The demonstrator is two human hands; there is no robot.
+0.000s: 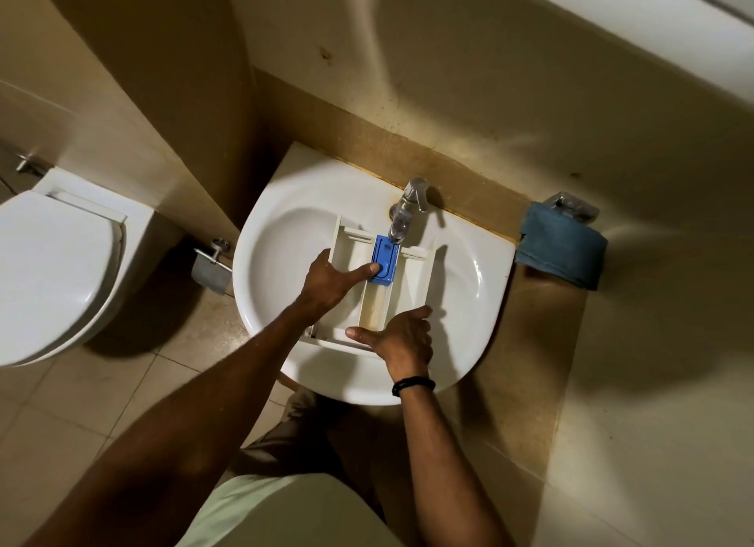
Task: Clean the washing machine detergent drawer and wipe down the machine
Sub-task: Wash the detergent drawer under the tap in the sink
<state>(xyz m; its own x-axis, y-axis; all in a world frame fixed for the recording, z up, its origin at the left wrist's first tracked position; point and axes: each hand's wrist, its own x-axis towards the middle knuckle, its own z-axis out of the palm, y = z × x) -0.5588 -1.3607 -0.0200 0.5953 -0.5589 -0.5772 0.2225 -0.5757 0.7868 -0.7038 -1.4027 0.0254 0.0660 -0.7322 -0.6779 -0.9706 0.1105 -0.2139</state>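
Both hands are down in the white sink [281,240], a little apart from each other. The left hand [326,279] reaches over the left wall of the soap drawer [416,277]. One straight finger [363,271] pokes out and presses on the blue lid [385,256] in the middle part of the drawer. I cannot tell how the other fingers of that hand lie. The right hand [402,336] holds the near end of the drawer. Its thumb lies along the front edge and its fingers curl over the top. A black band [413,384] goes round that wrist.

The drawer lies flat in the sink bowl. Its far end sits under the shiny tap [410,203], and the blue lid is right below the spout. The middle part near the right hand looks yellow and dirty.

A folded blue cloth [561,248] hangs on a metal holder on the wall, just right of the sink. A white toilet [53,269] with its lid down stands well off to the left. A metal paper holder [210,271] is on the wall between the toilet and the sink.
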